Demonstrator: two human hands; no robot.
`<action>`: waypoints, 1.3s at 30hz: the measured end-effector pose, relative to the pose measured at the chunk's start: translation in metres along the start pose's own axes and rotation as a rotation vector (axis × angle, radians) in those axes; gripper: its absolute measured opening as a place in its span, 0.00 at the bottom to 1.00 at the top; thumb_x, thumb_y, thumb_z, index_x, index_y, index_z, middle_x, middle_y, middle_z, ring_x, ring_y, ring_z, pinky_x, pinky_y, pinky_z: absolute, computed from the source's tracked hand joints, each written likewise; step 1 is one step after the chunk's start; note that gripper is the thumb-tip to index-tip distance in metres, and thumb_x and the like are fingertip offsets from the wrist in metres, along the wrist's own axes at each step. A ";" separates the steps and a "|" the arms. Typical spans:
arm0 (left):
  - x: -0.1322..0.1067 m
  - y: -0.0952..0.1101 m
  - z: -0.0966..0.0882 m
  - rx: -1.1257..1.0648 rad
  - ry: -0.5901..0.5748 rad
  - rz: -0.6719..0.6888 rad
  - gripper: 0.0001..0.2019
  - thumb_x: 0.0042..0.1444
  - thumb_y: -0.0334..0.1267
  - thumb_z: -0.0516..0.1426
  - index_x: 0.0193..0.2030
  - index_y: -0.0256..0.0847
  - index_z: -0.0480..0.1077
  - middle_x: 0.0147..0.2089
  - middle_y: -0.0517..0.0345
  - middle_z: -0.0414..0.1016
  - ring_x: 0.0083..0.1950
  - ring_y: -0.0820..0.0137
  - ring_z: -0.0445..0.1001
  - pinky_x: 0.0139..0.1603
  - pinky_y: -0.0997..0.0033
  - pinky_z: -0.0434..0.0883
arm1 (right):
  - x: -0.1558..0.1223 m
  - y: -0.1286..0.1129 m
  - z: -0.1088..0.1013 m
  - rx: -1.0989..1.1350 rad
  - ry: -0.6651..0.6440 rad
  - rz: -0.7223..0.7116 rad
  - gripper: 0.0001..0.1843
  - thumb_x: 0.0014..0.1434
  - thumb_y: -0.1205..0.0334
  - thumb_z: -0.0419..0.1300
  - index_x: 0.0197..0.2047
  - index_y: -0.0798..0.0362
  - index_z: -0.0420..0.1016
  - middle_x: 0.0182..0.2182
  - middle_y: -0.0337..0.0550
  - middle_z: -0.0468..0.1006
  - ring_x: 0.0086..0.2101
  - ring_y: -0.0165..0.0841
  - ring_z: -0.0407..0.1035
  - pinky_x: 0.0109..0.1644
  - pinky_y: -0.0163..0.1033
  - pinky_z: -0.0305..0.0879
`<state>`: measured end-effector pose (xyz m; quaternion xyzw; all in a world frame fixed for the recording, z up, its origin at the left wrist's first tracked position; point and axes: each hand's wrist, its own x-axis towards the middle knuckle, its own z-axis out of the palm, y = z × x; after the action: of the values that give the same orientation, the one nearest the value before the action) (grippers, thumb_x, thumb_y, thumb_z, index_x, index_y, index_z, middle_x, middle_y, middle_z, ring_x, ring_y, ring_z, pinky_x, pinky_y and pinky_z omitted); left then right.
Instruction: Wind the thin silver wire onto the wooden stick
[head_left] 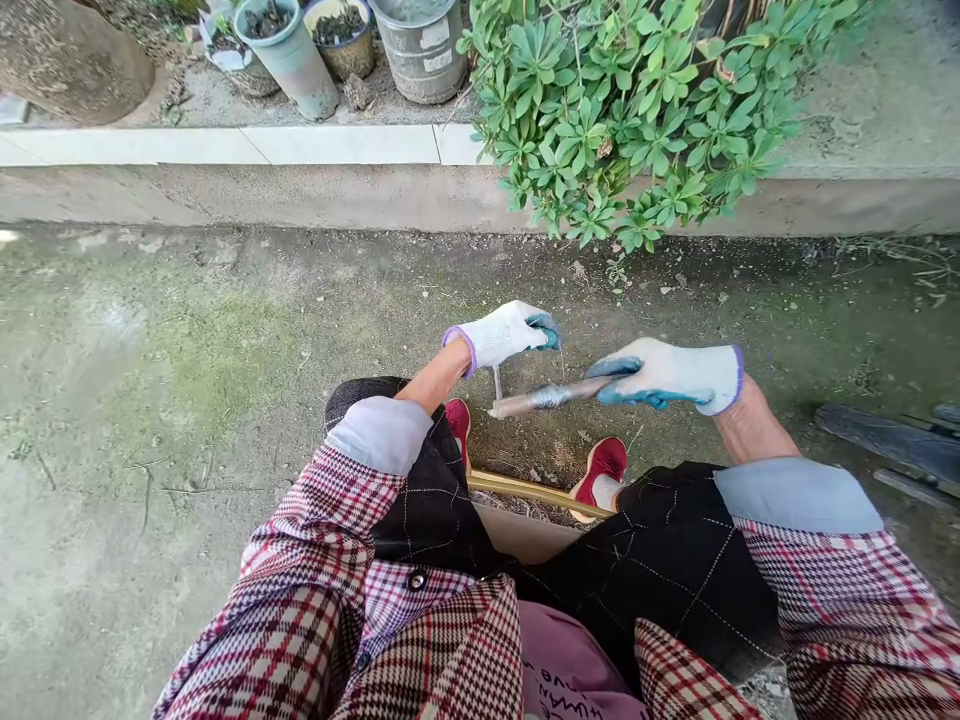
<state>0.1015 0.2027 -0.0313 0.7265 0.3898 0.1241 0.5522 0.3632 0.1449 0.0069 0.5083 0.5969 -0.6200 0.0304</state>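
Both my hands wear white gloves with blue palms. My right hand is closed around a dirty metal tool with a rod-like shaft that points left, over the ground in front of my knees. My left hand hovers just above and left of the tool's tip, fingers curled; a thin grey piece hangs below it, but whether the fingers grip it is unclear. Red shoes rest on the ground below the hands.
Mossy concrete ground stretches left. A leafy green bush overhangs a low concrete curb ahead. Several pots and a bucket stand beyond the curb. A yellow stick lies under my feet. Dark objects lie at right.
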 end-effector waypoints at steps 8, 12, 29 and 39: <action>-0.003 0.006 0.009 0.069 -0.021 -0.054 0.15 0.54 0.33 0.56 0.44 0.33 0.80 0.36 0.55 0.81 0.33 0.73 0.72 0.38 0.72 0.70 | 0.021 0.005 -0.014 -0.643 0.584 0.166 0.13 0.56 0.53 0.65 0.41 0.51 0.82 0.31 0.47 0.80 0.28 0.37 0.70 0.28 0.39 0.59; -0.001 0.003 0.011 -0.145 0.024 -0.055 0.15 0.53 0.27 0.54 0.43 0.31 0.78 0.41 0.49 0.82 0.39 0.74 0.76 0.46 0.72 0.73 | 0.012 0.000 -0.015 0.026 0.781 -0.031 0.18 0.55 0.48 0.67 0.44 0.52 0.79 0.25 0.42 0.74 0.21 0.31 0.63 0.21 0.36 0.57; -0.004 0.014 0.002 0.282 -0.006 -0.035 0.12 0.55 0.34 0.54 0.39 0.35 0.79 0.33 0.58 0.77 0.32 0.73 0.67 0.37 0.71 0.65 | 0.017 0.007 0.001 -0.520 0.126 0.129 0.15 0.54 0.52 0.65 0.41 0.51 0.84 0.19 0.36 0.74 0.20 0.29 0.64 0.22 0.35 0.55; 0.000 0.006 0.010 -0.075 0.010 -0.075 0.11 0.55 0.30 0.55 0.41 0.32 0.77 0.35 0.55 0.79 0.34 0.75 0.73 0.40 0.74 0.70 | 0.016 -0.002 -0.010 -0.027 0.667 0.051 0.11 0.57 0.52 0.67 0.38 0.51 0.78 0.23 0.41 0.73 0.21 0.31 0.63 0.22 0.37 0.57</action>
<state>0.1099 0.1948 -0.0297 0.6894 0.4146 0.1217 0.5814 0.3599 0.1618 0.0001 0.6977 0.5692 -0.4103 -0.1443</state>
